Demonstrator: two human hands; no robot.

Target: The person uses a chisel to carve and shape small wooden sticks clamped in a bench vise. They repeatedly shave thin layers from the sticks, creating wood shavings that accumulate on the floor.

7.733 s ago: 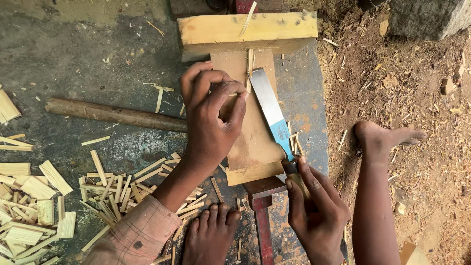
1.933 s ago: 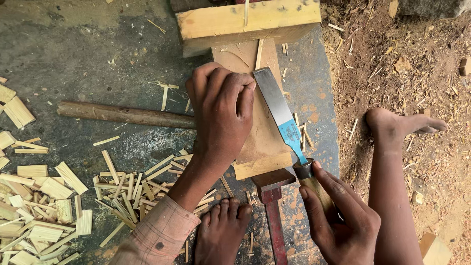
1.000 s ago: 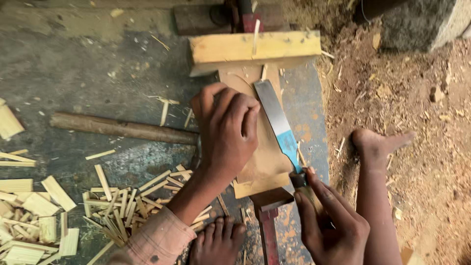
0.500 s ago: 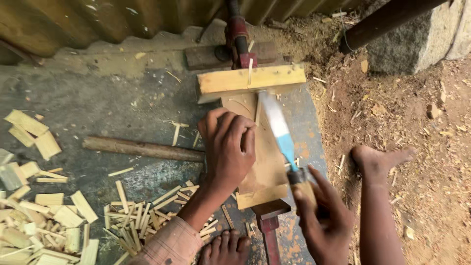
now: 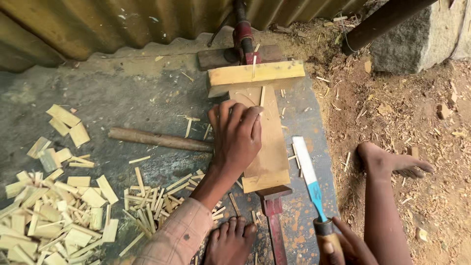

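Two hands: one plank (image 5: 267,147), one chisel (image 5: 310,182).

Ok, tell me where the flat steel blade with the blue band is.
In the head view, the flat steel blade lies right of the pale wooden board, its handle in the right hand.

The left hand (image 5: 239,135) presses flat on a wooden board (image 5: 267,147) clamped against a yellow crosspiece (image 5: 255,74). The right hand (image 5: 343,248) grips a chisel (image 5: 310,179) (blade lifted off, just beside the board's right edge).
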